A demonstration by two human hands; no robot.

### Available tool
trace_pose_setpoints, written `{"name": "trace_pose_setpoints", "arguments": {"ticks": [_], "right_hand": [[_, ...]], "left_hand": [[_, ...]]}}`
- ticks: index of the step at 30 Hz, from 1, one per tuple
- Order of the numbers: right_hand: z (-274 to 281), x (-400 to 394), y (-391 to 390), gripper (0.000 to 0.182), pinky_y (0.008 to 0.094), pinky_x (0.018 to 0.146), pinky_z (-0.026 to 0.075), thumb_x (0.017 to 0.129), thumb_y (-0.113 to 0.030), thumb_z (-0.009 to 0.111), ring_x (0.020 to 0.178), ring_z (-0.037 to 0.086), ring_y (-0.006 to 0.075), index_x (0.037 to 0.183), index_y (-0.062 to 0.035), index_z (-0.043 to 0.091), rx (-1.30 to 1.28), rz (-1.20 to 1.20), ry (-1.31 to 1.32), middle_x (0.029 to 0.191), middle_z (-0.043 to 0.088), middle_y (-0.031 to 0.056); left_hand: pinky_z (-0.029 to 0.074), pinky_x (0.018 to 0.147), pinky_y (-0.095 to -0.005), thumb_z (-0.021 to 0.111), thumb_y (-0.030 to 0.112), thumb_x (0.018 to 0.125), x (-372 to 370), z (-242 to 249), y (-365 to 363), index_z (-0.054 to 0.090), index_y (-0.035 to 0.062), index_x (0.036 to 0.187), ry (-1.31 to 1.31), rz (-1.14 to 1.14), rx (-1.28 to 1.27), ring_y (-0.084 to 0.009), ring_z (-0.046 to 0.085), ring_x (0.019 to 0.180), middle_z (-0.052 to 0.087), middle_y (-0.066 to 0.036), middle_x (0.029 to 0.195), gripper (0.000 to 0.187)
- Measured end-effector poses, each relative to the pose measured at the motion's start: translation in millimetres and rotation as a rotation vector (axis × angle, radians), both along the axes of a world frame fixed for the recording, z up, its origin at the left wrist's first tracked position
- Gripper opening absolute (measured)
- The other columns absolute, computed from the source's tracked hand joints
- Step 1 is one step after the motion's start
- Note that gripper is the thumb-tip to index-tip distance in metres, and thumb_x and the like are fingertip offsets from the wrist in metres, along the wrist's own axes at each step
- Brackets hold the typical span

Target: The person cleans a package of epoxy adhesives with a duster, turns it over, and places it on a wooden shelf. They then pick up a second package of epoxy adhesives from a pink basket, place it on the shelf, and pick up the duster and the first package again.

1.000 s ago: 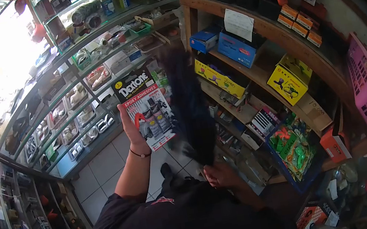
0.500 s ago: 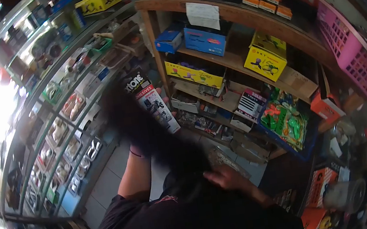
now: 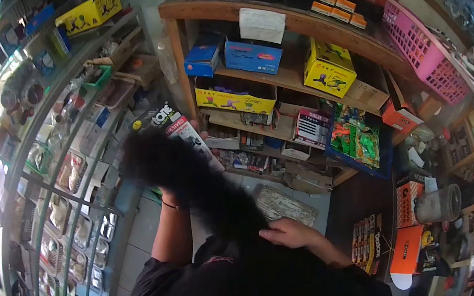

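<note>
Right now the left hand point(image 3: 171, 189) is raised in front of the chest, though most of it is hidden behind a dark, fluffy feather duster point(image 3: 189, 176); only the wrist with its thin dark band shows clearly. It is clamped on a red, white and black carded pack of epoxy adhesive point(image 3: 176, 129), whose top edge pokes out above the duster, tilted up and to the left. The card's long axis runs from lower right to upper left, away from the body, toward the glass display cabinet point(image 3: 57, 175) full of small trays.

Down low, the right hand point(image 3: 289, 233) sits close to the dark shirt, fingers curled shut on the thin end of the feather duster. From that hand the duster's long axis slants up and to the left, and its bushy head lies right across the lower face of the card. So the duster head is touching or just in front of the pack; which of the two I cannot tell, since the head is blurred.

Of the two hands, the left is the nearer to the card and the right is well below it, to the right.

Behind, wooden shelves point(image 3: 266, 18) carry blue boxes point(image 3: 252, 55), yellow boxes point(image 3: 328, 70) and a pink plastic basket point(image 3: 425, 52) at the right end.
</note>
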State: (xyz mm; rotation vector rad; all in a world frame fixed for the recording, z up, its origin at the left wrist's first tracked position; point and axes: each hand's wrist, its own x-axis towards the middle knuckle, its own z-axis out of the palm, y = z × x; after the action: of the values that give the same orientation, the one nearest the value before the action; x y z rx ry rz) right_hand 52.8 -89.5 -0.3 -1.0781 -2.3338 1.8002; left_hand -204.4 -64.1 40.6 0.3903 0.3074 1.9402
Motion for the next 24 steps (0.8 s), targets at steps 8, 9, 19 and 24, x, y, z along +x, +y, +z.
{"name": "trace_pose_setpoints", "arguments": {"ticks": [8, 9, 19, 24], "right_hand": [[-23.1, -23.7, -53.2, 0.044, 0.0290, 0.047, 0.037, 0.087, -0.041, 0.048, 0.049, 0.042, 0.0131, 0.062, -0.0038, 0.048, -0.058, -0.362, -0.041, 0.053, 0.045, 0.0012], [-20.5, -23.0, -59.1, 0.044, 0.0290, 0.047, 0.037, 0.087, -0.041, 0.048, 0.049, 0.042, 0.0131, 0.062, -0.0038, 0.048, -0.057, -0.391, -0.057, 0.053, 0.045, 0.0012], [-6.4, -29.7, -84.6, 0.045, 0.0301, 0.050, 0.038, 0.088, -0.038, 0.046, 0.050, 0.043, 0.0131, 0.067, 0.0010, 0.050, 0.170, -0.327, -0.044, 0.052, 0.046, 0.0064], [-2.0, -16.6, -93.0, 0.041, 0.0317, 0.049, 0.037, 0.088, -0.034, 0.048, 0.049, 0.041, 0.0144, 0.068, 0.0014, 0.050, 0.102, -0.547, -0.115, 0.052, 0.044, 0.0088]], "left_hand": [[0.047, 0.078, -0.0489, 0.034, 0.068, 0.076, -37.5, -49.7, 6.3, 0.031, 0.0011, 0.128, -0.039, -0.259, 0.112, -0.0340, 0.054, 0.097, 0.043, -0.021, 0.123, 0.084], [0.046, 0.078, -0.0529, 0.036, 0.068, 0.076, -35.1, -54.9, 11.1, 0.030, 0.0023, 0.129, -0.060, -0.343, 0.125, -0.0360, 0.054, 0.098, 0.041, -0.020, 0.126, 0.084], [0.047, 0.077, -0.0474, 0.039, 0.066, 0.076, -27.9, -31.4, -4.2, 0.034, 0.0029, 0.127, 0.061, -0.538, 0.031, -0.0325, 0.055, 0.094, 0.049, -0.017, 0.118, 0.081], [0.048, 0.080, -0.0401, 0.038, 0.064, 0.078, -7.4, -34.2, -0.9, 0.036, 0.0020, 0.125, -0.217, -0.354, 0.109, -0.0276, 0.056, 0.093, 0.054, -0.017, 0.110, 0.077]]}}
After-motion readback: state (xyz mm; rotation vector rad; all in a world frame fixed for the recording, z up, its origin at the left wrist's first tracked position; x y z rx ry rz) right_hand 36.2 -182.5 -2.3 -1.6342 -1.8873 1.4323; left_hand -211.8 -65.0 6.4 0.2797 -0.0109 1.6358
